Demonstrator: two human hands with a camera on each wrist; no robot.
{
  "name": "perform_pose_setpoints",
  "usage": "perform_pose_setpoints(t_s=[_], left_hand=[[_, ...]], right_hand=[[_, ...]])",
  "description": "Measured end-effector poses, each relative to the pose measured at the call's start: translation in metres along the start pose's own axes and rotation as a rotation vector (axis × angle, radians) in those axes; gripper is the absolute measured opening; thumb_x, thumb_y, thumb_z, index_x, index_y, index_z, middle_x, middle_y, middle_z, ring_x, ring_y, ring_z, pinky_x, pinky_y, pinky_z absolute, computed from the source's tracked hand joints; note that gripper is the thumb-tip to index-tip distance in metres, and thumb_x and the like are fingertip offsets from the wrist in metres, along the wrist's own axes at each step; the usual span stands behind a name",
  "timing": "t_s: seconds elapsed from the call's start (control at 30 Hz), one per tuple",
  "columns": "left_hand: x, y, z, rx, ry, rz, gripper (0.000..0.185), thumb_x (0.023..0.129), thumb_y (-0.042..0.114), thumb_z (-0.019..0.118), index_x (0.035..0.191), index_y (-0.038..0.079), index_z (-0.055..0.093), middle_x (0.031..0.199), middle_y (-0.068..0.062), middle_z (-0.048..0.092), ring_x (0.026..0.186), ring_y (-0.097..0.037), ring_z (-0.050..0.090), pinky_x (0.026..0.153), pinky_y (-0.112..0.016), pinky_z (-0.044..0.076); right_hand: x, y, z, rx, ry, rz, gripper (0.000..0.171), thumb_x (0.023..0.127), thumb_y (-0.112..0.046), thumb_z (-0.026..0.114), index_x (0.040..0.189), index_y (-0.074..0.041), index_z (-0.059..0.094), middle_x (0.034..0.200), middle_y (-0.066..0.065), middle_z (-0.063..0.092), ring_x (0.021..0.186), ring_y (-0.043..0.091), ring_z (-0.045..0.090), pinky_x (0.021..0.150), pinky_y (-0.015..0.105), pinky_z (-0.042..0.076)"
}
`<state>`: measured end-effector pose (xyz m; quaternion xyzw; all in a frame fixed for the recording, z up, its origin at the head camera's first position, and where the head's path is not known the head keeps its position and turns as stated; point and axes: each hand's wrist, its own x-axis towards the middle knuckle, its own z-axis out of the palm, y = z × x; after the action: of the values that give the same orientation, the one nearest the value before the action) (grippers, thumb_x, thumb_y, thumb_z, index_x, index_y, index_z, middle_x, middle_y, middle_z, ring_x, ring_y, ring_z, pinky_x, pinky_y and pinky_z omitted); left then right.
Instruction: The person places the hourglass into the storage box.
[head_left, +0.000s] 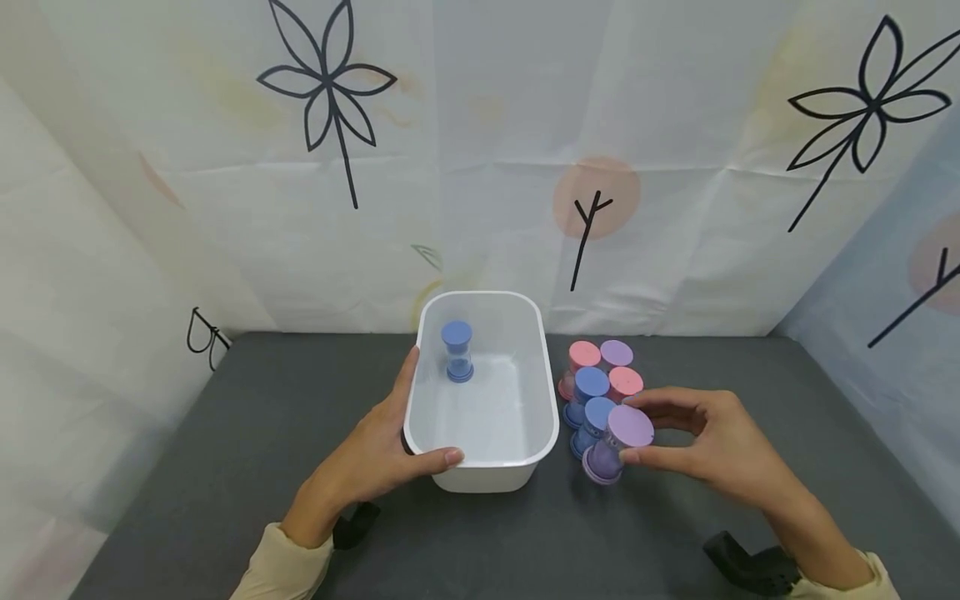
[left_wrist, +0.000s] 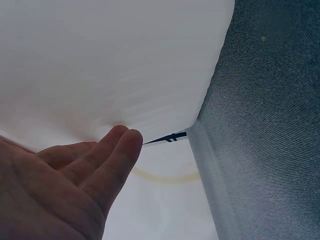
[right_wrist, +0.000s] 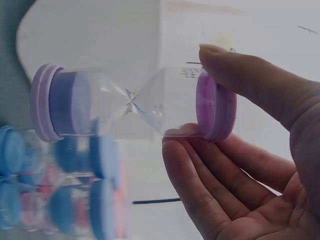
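While the white tub (head_left: 480, 433) at the centre of the frame is steadied by the left hand (head_left: 375, 454) — thumb hooked over its near rim, fingers flat along its left wall — nothing is actually clamped there, so the tub could be nudged across the dark table (head_left: 225, 467) if it were bumped from the right. One blue sand timer (head_left: 457, 351) stands upright inside it, toward the far end, and could be toppled by such a jolt.

Just right of the tub, a tight cluster of timers (head_left: 600, 379) with blue, pink and purple caps is packed cap to cap. At its near edge the purple timer (head_left: 617, 443) is pinched by its top cap between thumb and fingertips of the right hand (head_left: 712, 450) and is tilted. Because the grip is held only on that cap, the timer could slip or swing — and the blue neighbours beside it could be knocked over.
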<state>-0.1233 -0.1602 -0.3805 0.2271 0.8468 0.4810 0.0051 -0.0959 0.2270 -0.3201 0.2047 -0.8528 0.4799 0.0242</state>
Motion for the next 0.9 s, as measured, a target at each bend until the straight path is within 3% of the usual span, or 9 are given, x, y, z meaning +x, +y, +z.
perform_pose_setpoints(t_s=[0.2, 0.37, 0.63, 0.9], left_hand=[[0.001, -0.001, 0.000, 0.002, -0.012, 0.010, 0.124, 0.079, 0.046, 0.086, 0.164, 0.032, -0.004, 0.150, 0.004, 0.045, 0.112, -0.029, 0.060, 0.093, -0.050, 0.047], [0.001, 0.000, -0.001, 0.003, -0.014, 0.007, 0.124, 0.079, 0.046, 0.086, 0.164, 0.032, -0.004, 0.151, 0.004, 0.044, 0.111, -0.028, 0.060, 0.092, -0.049, 0.048], [0.000, 0.001, 0.000, 0.007, 0.001, -0.011, 0.126, 0.077, 0.046, 0.087, 0.164, 0.032, -0.002, 0.150, 0.008, 0.044, 0.110, -0.026, 0.061, 0.093, -0.047, 0.048], [0.000, 0.001, 0.000, 0.016, -0.007, 0.019, 0.124, 0.079, 0.044, 0.086, 0.164, 0.030, -0.004, 0.152, 0.003, 0.043, 0.109, -0.026, 0.061, 0.091, -0.044, 0.049]], right_hand=[[0.013, -0.016, -0.013, -0.002, 0.041, -0.091, 0.047, 0.073, 0.004, 0.089, 0.116, -0.006, 0.073, 0.106, 0.005, 0.074, 0.092, 0.015, 0.071, 0.080, 0.021, 0.054], [0.027, -0.031, -0.023, -0.031, 0.090, -0.115, 0.047, 0.073, 0.006, 0.088, 0.117, -0.005, 0.074, 0.107, 0.004, 0.074, 0.093, 0.014, 0.071, 0.078, 0.020, 0.054], [0.052, -0.049, -0.022, 0.009, 0.097, -0.039, 0.043, 0.079, -0.006, 0.088, 0.119, -0.005, 0.073, 0.110, 0.004, 0.073, 0.098, 0.015, 0.071, 0.078, 0.022, 0.055], [0.082, -0.062, -0.011, 0.063, 0.102, 0.023, 0.044, 0.082, -0.020, 0.088, 0.121, -0.009, 0.072, 0.111, 0.006, 0.073, 0.100, 0.017, 0.071, 0.082, 0.024, 0.055]])
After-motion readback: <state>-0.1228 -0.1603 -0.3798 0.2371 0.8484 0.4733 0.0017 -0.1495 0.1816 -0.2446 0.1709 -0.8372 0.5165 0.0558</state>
